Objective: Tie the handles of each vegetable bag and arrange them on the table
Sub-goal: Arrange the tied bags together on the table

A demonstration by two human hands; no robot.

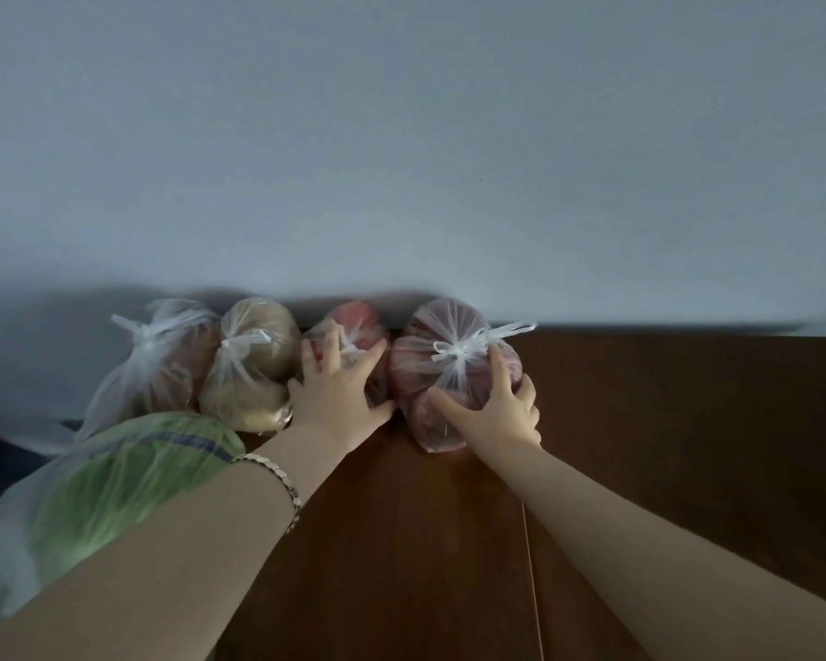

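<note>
Tied red-vegetable bag (454, 379), cupped under spread right hand (501, 412) (left hand (337, 388) splayed flat on neighbouring bag (354, 345)): likely to roll along the worktop (664, 422) if released unsettled.

A plain pale blue-grey wall (401, 136) rises behind a dark brown wooden table (664, 422) in dim light.
</note>
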